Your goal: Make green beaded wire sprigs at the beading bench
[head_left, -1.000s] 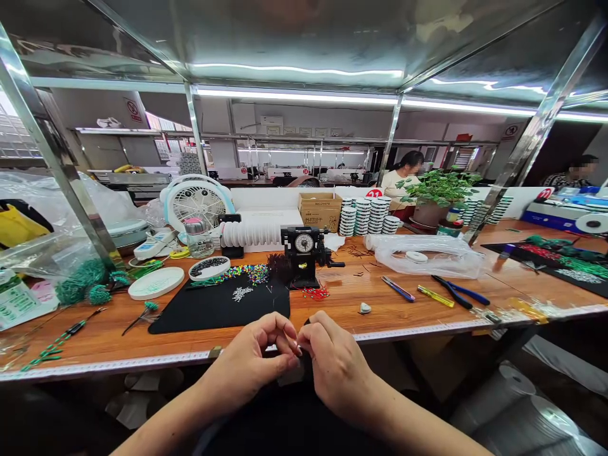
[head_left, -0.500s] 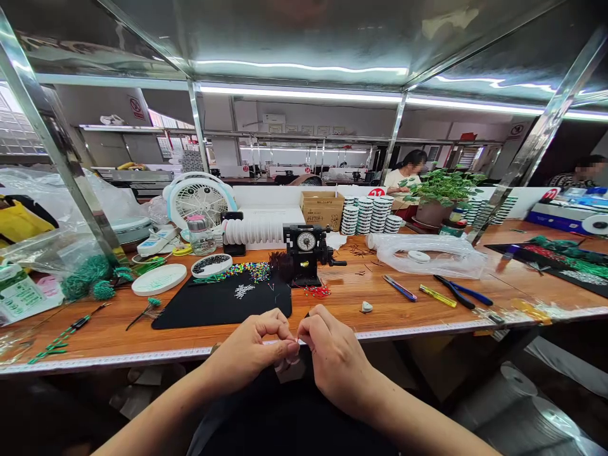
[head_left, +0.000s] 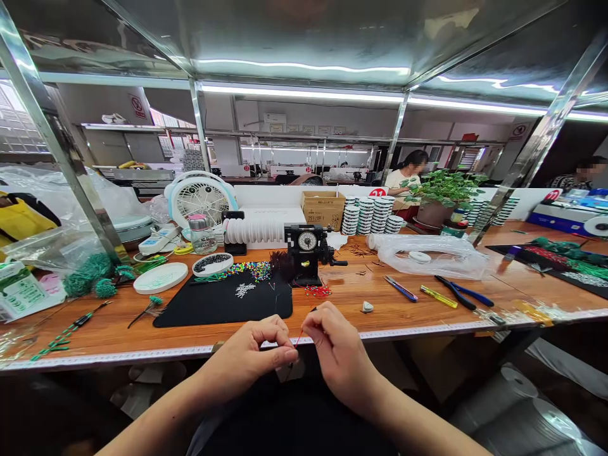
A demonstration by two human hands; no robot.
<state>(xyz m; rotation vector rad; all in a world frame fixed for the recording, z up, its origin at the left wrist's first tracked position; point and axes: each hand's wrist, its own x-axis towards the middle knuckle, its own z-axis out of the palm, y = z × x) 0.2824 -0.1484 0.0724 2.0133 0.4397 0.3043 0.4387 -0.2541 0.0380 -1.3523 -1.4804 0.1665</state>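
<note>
Wood-grain workbench (head_left: pixel 344 296), beneath a metal overhead shelf (head_left: pixel 304 35). Black mat (head_left: pixel 204 309), flat, beyond the hands. White-and-blue fan (head_left: pixel 202 204), behind it. Dial machine (head_left: pixel 306 252) with crank, beside the mat. Left hand (head_left: pixel 254 349) and right hand (head_left: pixel 341 349), both pinching a red strand (head_left: pixel 299 338), which slants between them, near the bench's front edge.

The head-worn camera looks forward and down from above the hands (head_left: pixel 339 358), across the bench (head_left: pixel 399 315).

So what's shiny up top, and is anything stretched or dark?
Head view: light strip glaring, wavy reflection on the overhead panel; head view: outer metal posts splaying toward the top, probably lens stretch; head view: shade under the table, while the left hand and right hand look bright.
</note>
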